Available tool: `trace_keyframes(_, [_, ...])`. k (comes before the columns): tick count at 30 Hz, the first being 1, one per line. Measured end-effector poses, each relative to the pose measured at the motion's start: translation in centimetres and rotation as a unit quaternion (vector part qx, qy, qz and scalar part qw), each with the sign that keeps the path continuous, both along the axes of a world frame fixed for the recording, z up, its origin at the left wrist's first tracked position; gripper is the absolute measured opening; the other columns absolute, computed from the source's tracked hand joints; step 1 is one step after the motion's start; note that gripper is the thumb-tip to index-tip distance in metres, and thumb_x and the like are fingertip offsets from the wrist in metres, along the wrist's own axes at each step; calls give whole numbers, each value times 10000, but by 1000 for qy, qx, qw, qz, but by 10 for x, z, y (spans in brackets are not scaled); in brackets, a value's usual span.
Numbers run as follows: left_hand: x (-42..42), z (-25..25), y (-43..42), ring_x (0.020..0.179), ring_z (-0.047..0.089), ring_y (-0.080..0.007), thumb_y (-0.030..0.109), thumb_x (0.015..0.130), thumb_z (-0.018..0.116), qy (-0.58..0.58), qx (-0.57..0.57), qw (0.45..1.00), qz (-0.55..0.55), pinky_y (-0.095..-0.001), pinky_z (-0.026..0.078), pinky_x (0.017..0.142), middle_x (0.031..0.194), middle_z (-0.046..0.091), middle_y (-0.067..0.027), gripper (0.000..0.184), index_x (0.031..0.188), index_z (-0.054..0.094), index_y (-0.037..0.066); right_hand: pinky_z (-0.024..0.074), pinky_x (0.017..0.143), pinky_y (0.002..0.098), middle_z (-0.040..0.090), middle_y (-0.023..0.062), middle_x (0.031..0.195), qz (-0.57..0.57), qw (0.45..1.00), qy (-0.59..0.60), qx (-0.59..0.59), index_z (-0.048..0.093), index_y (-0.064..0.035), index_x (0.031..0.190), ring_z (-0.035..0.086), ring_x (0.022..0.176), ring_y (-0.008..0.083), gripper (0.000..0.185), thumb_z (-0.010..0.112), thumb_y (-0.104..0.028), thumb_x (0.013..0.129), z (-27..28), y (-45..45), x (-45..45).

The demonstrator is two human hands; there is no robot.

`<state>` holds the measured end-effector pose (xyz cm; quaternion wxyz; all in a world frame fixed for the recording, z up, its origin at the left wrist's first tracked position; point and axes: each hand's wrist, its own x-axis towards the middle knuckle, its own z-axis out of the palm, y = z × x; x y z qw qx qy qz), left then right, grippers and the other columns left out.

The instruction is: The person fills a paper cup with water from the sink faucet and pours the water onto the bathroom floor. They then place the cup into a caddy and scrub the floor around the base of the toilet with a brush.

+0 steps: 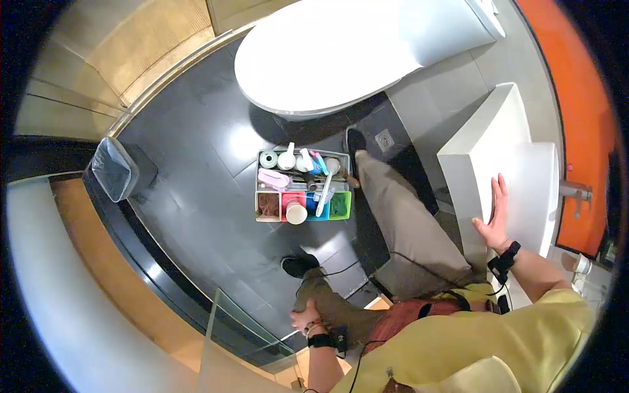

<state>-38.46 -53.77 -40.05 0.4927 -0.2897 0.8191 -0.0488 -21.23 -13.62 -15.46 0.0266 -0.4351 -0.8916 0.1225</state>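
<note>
Bathroom seen from the head, with both hands well apart and free of any held object. Left hand, thumb apart from the fingers, against the left trouser leg near the knee. Right hand, fingers extended and thumb spread, at the white washbasin; exact contact with the rim impossible to tell. Black wristband just below the right hand; another black band on the left wrist. On the dark tiled floor, ahead of the left shoe and beside the right shoe, a compartmented caddy. In its far row, several bottles, among them a white-topped one; nearer, a lilac item. Along the near side, coloured boxes: brown contents at the left, a white round-ended container at the pink box, a white-handled tool slanting over the blue one, green contents in the green one. Beyond the caddy, a white toilet; well to its left, a lined waste bin. Behind the washbasin, a tap before an orange panel.
</note>
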Motion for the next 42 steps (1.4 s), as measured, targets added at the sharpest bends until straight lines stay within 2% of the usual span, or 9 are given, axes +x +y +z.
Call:
trace_keyframes(2, [-9,-5,-15,1037,504,-424,548,573,690,36,9,998,52,-497,427,864,1184,451,-274,902,1263,382,55,164,1064,443,149,210,1421,-1,1000,7,-3,260,-29,1354,171,1316,339,889,634,-405,640,1,-1,0])
trace_keyframes(9, [-17,-16,-3,1017,508,-419,552,552,690,81,-15,996,29,-476,421,874,1126,487,-254,888,1223,425,34,155,1063,458,155,221,1418,-1,998,-53,22,236,-35,1363,173,1312,355,923,624,-400,609,4,0,-1])
trace_keyframes(14, [-31,-1,8,1017,509,-410,533,556,690,88,-41,993,66,-512,431,829,1135,483,-224,856,1240,419,96,152,1065,457,145,221,1425,-6,999,-43,22,241,-30,1360,151,1324,352,927,631,-424,617,1,1,2])
trace_keyframes(17, [-19,-21,-7,1015,515,-396,526,560,684,49,8,999,19,-517,434,821,1123,487,-218,851,1240,415,91,147,1064,466,132,227,1426,-27,998,-57,1,234,-32,1363,141,1326,355,935,640,-433,623,4,1,6])
trace_keyframes(22, [-27,-1,42,1069,487,-394,563,583,682,8,-21,998,-64,-502,417,866,1181,440,-223,885,1264,377,88,144,1067,454,117,215,1427,-1,999,-35,3,254,-35,1358,123,1333,338,891,649,-422,658,4,2,2])
trace_keyframes(26, [-33,-15,13,1077,484,-383,553,594,680,9,-39,999,-32,-492,423,863,1178,444,-218,870,1259,380,79,141,1066,458,125,214,1425,-35,999,25,-29,259,-54,1361,125,1333,336,892,654,-423,651,0,-2,9])
trace_keyframes(29, [-39,-24,24,1081,481,-384,542,616,675,29,45,999,1,-495,421,866,1183,442,-217,851,1263,373,79,146,1065,456,124,212,1426,-17,999,27,-19,265,-78,1364,132,1331,342,897,667,-412,635,0,10,-1])
trace_keyframes(31, [-38,-16,38,1072,479,-399,535,619,677,4,-8,999,-50,-492,415,878,1192,438,-226,853,1265,367,72,151,1063,458,121,213,1426,-30,999,9,-31,265,-93,1365,131,1329,348,897,676,-401,629,2,4,3])
trace_keyframes(42, [-37,-23,18,1045,475,-396,502,577,698,128,-110,985,40,-507,429,821,1153,447,-205,821,1215,400,81,158,1058,466,143,228,1417,-13,999,-27,14,244,-85,1370,134,1325,365,916,650,-442,631,0,5,-2])
